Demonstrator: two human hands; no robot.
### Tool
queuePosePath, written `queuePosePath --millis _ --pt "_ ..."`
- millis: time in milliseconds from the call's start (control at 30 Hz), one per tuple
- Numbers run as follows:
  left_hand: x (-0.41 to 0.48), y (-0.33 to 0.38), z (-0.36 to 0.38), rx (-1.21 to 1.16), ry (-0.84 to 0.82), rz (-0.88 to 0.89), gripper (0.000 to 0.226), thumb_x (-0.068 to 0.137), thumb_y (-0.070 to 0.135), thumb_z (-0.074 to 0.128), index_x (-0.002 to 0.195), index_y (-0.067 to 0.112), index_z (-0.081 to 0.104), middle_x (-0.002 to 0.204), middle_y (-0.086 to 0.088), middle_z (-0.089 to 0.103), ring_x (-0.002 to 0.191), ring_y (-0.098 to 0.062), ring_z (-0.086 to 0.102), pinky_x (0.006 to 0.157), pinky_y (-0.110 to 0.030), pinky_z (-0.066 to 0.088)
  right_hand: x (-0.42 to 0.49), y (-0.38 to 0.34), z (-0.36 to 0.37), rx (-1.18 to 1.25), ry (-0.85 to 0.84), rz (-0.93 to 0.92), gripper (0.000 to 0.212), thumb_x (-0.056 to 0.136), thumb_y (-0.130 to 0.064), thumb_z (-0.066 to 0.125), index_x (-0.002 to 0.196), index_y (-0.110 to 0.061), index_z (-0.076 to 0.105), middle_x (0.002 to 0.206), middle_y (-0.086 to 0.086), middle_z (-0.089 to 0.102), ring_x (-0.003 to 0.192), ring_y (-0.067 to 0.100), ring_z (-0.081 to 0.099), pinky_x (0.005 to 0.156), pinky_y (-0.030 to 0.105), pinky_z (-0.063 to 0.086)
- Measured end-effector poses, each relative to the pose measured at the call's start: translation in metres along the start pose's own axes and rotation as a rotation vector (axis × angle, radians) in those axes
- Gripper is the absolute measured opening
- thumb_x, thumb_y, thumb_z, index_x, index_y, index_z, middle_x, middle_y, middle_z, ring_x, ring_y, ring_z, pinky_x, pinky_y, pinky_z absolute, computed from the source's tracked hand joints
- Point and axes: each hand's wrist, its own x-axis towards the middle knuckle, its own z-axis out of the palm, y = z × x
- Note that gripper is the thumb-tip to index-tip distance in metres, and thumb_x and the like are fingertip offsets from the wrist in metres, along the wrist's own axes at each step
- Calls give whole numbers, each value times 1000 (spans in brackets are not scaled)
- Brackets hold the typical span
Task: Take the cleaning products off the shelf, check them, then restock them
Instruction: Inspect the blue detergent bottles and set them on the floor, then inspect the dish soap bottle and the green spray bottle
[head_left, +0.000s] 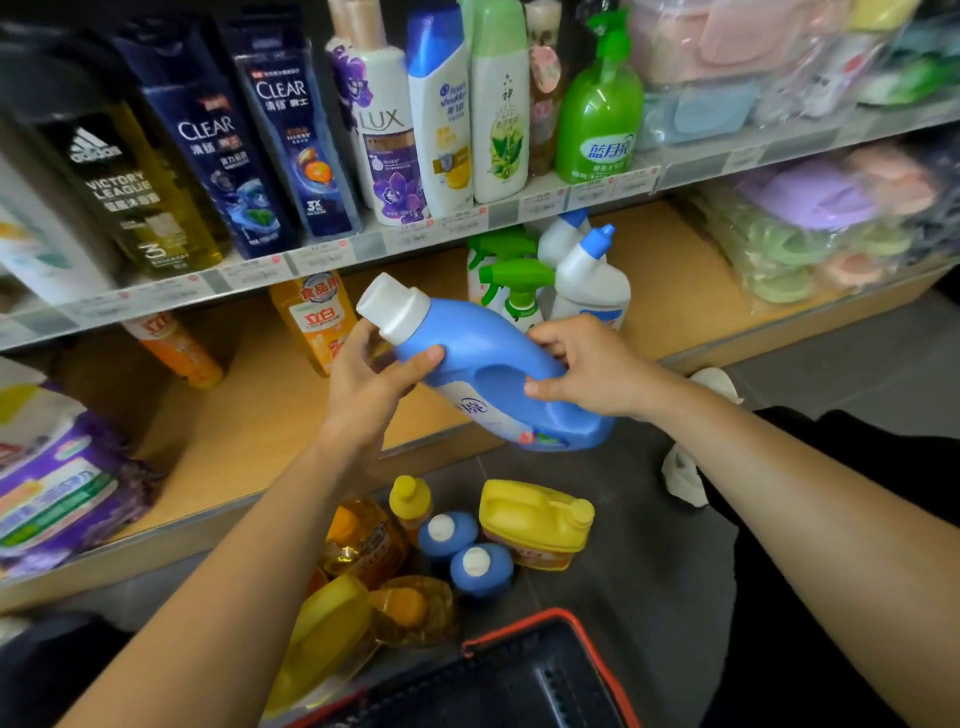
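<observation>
Blue detergent btl (483, 364), label (470, 408) partly readable

The yellow bottle (135, 197) reads adidas VICTORY LEAGUE, two navy bottles (218, 156) (293, 145) CLEAR, purple-flowered bottle (384, 156) LUX, orange bottle (319, 322) 立白.

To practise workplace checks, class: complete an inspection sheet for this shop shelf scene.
Surface: wooden lower shelf, spray bottles at its back.
Job's things: blue detergent bottle held tilted, white cap up-left; yellow jug, two blue bottles and amber bottles on the grey floor.
Clutter: purple packs at the shelf's left end.
Grips: left grip and right grip both hold the blue detergent bottle.
Cables: nothing seen.
Surroundings: shampoo bottles on the upper shelf; black basket near the person.
</observation>
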Motion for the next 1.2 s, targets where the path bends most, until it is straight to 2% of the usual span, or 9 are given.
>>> queuePosePath --millis 233,433,567,667,733,867,1033,1100,1200 --pt "12 -3 -23 171 45 213 61 81 19 84 136 26 56 122 29 64 118 3 59 100 -27 51 42 15 41 23 52 41 22 77 11 73 95 6 61 93 27 67 95 41 67 84 56 52" --pt "24 -16 -39 281 34 289 65 84 15 81 142 12 54 134 1 62 126 -12 57 94 -22 53 75 27 75 -4 98 110 29 73 11 74 98 12 60 99 30 66 99 42 65 83 56 52" --pt "33 -21 -46 331 -9 230 78 84 12 80 152 15 42 149 -2 52 139 -18 47 105 -40 51 86 29 84 -8 70 127 44 80 -4 79 119 2 59 118 20 67 110 35 63 87 42 51" --pt "38 -23 -49 303 -74 172 82 87 5 76 156 22 36 156 7 44 143 -10 40 107 -23 46 94 15 81 18 6 70 78 84 -22 80 150 -14 38 146 6 51 128 23 51 98 33 44" --pt "38 -27 -53 338 -117 155 79 88 2 74 155 21 38 153 9 45 141 -7 40 106 -16 43 98 7 78 47 -9 13 90 82 -30 81 155 -22 29 145 -7 48 127 11 47 101 30 42" --pt "35 -39 -70 424 29 78 59 88 9 76 144 13 56 141 0 61 132 -15 54 108 -35 48 99 7 75 -43 61 98 84 86 -43 75 156 -26 31 156 0 42 140 24 43 111 43 40" --pt "53 -54 -105 592 156 -25 38 88 14 76 125 17 69 108 6 71 103 -9 65 101 -42 54 101 2 86 43 184 127 66 85 -37 78 143 -20 51 134 6 62 122 29 58 99 47 49" --pt "67 -61 -117 641 215 -55 39 87 22 79 124 15 70 110 2 72 104 -14 66 99 -43 55 106 -1 97 35 267 148 58 85 -39 77 135 -21 55 126 8 65 114 31 60 92 44 52" --pt "87 -75 -134 668 315 -91 50 82 34 83 124 14 66 119 -2 70 108 -20 64 96 -45 55 120 0 111 -51 313 262 66 86 -52 70 143 -29 46 143 17 52 126 36 54 97 47 50"
